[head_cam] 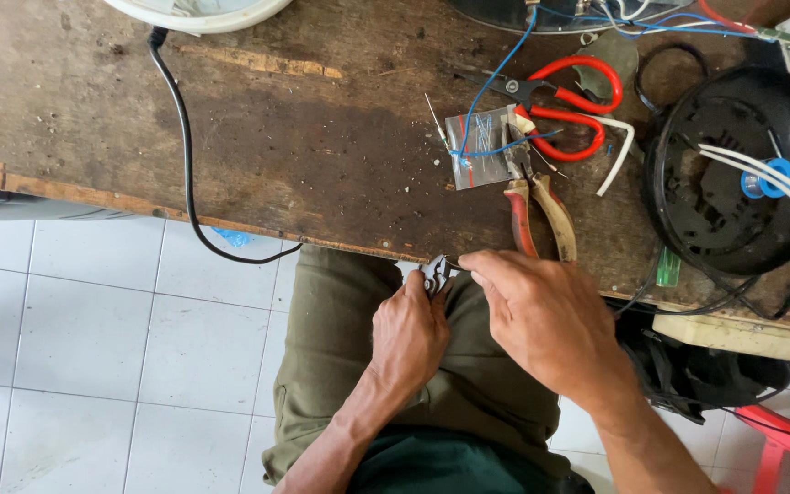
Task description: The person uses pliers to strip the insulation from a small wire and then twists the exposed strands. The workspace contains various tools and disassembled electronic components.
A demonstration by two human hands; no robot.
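My left hand (pixel 409 334) is closed around a small dark metal tool or part (pixel 436 273), held over my lap just below the workbench edge. My right hand (pixel 541 316) pinches the same small piece from the right with its fingertips; what exactly it is stays mostly hidden by the fingers. Above the hands, on the wooden bench (pixel 276 155), lie pliers with red and yellow grips (pixel 537 206), red-handled scissors (pixel 564 105), and a small clear bag with blue wire (pixel 482 146).
A black round appliance base (pixel 733 174) with white wires sits at right. A black power cord (pixel 185 165) runs across the bench and off its edge. A white round object (pixel 198 11) is at the top. White floor tiles lie at left.
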